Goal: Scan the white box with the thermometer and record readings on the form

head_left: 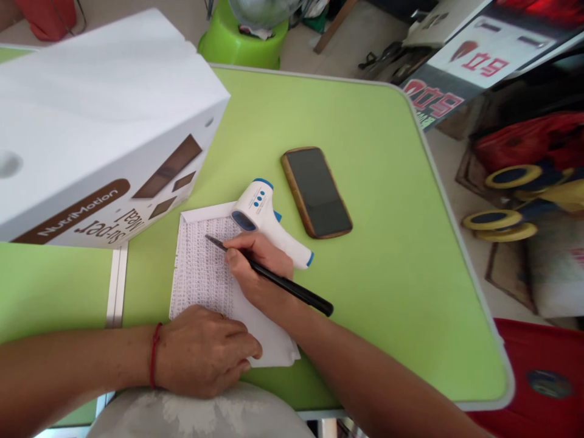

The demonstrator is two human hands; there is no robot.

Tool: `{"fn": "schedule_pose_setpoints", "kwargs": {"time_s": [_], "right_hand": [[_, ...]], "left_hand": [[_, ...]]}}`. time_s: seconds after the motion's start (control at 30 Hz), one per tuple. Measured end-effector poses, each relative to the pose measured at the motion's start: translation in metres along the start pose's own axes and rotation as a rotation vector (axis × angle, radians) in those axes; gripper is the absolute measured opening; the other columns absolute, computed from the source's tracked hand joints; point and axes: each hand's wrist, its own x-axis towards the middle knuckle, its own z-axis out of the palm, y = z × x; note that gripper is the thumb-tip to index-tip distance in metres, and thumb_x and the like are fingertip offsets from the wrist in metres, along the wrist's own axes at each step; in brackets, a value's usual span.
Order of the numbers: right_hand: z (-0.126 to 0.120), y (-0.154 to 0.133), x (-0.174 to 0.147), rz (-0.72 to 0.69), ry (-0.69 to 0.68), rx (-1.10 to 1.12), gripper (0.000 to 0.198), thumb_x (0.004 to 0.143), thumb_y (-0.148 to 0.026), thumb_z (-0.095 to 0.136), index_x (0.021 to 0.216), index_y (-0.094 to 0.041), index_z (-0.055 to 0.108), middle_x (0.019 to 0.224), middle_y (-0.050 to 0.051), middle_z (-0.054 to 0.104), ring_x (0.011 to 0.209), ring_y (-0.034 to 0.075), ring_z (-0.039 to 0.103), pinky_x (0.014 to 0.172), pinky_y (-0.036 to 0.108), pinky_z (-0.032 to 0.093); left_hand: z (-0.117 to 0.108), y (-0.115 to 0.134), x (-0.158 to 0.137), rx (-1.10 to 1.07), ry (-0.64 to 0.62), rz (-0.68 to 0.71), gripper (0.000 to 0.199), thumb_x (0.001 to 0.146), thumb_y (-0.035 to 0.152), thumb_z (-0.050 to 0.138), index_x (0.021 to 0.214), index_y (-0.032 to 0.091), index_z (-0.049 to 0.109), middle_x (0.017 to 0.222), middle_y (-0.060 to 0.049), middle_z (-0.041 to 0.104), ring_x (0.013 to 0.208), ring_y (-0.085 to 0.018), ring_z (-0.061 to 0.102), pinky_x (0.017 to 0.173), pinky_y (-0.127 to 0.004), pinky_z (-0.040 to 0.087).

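A black pen (292, 288) is gripped in my right hand (260, 267), its tip over the upper part of a sheet of paper (269, 340). Rows of small handwritten marks fill much of the sheet; its lower right part is blank. My left hand (207, 350) lies across the lower left of the paper, fingers extended and palm down, holding nothing. A white and blue infrared thermometer (269, 225) rests on the sheet's top edge, just beyond my right hand. Further right lies a smartphone (317, 191) in a brown case, its screen dark.
A large white NutriMotion box (104, 115) stands at the left of the green table (392, 255). Behind the table is a green stool (246, 45). Printed boxes (474, 61) and yellow-handled items (506, 201) are off to the right, above a red stool (538, 365).
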Motion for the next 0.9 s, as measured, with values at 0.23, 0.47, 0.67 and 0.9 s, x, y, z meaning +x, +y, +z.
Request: {"fn": "schedule_pose_setpoints", "kwargs": {"time_s": [0.23, 0.47, 0.67, 0.9], "right_hand": [[-0.0023, 0.0003, 0.0011, -0.056, -0.09, 0.021, 0.011, 0.078, -0.017, 0.055, 0.078, -0.022, 0.064, 0.066, -0.004, 0.068, 0.057, 0.01, 0.062, 0.053, 0.021, 0.049], [-0.0014, 0.0004, 0.0014, -0.063, -0.133, -0.046, 0.012, 0.08, -0.018, 0.054, 0.08, -0.023, 0.065, 0.067, -0.003, 0.068, 0.058, 0.011, 0.061, 0.056, 0.023, 0.051], [-0.0015, 0.0014, 0.0001, -0.077, -0.142, -0.059, 0.012, 0.08, -0.018, 0.054, 0.082, -0.023, 0.065, 0.068, -0.003, 0.068, 0.057, 0.011, 0.06, 0.057, 0.024, 0.051], [-0.0015, 0.0009, 0.0002, -0.074, -0.136, -0.068, 0.012, 0.079, -0.019, 0.054, 0.078, -0.024, 0.065, 0.065, -0.004, 0.067, 0.056, 0.011, 0.06, 0.057, 0.024, 0.051]], "left_hand": [[-0.0007, 0.0008, 0.0009, -0.022, 0.03, 0.004, 0.014, 0.089, 0.016, 0.049, 0.093, 0.016, 0.061, 0.077, 0.0, 0.067, 0.06, -0.014, 0.058, 0.054, -0.027, 0.042], [0.0012, -0.0007, -0.0005, -0.031, 0.041, 0.017, 0.014, 0.09, 0.015, 0.047, 0.095, 0.017, 0.06, 0.079, 0.0, 0.068, 0.062, -0.014, 0.06, 0.055, -0.027, 0.043], [-0.0005, 0.0005, 0.0002, -0.016, 0.014, 0.001, 0.014, 0.089, 0.015, 0.048, 0.096, 0.017, 0.06, 0.078, 0.0, 0.067, 0.062, -0.014, 0.06, 0.053, -0.028, 0.043], [0.0001, 0.0, -0.0006, -0.02, 0.017, -0.005, 0.014, 0.089, 0.016, 0.048, 0.096, 0.017, 0.06, 0.079, 0.0, 0.068, 0.063, -0.014, 0.061, 0.053, -0.027, 0.043]]}}
